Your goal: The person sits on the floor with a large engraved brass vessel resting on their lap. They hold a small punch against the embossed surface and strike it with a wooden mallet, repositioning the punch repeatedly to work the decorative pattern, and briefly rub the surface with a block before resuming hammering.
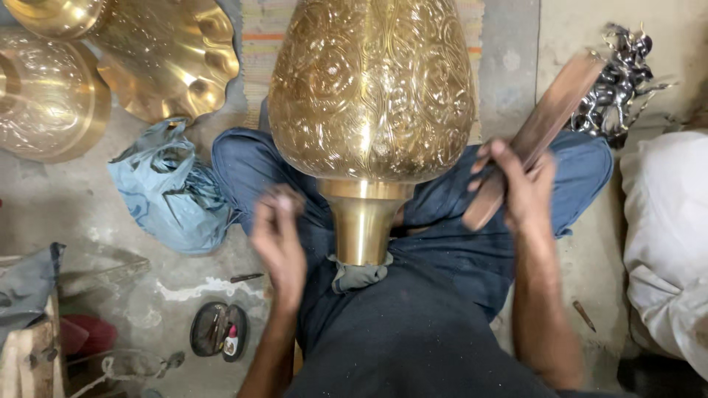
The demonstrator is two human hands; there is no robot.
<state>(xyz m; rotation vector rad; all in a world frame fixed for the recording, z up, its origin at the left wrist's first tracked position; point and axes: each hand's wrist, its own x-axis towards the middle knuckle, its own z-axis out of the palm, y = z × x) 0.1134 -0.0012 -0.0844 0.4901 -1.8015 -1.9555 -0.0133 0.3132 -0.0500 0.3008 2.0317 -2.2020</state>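
A large engraved brass vessel (372, 88) lies across my crossed legs, its smooth narrow neck (361, 225) pointing at my belly and resting on a grey rag (359, 274). My right hand (520, 188) is shut on a long brown wooden mallet (542, 129), raised to the right of the vessel's body. My left hand (279, 236) hovers blurred to the left of the neck, fingers curled; it may pinch a small tool, but the blur hides it.
Other brass pieces, a scalloped bowl (173, 55) and a round pot (48, 96), sit at the upper left. A blue plastic bag (169, 188) lies by my left knee. A small dark case (217, 329) is on the concrete floor. Shiny metal scraps (619, 77) and white cloth (667, 236) lie right.
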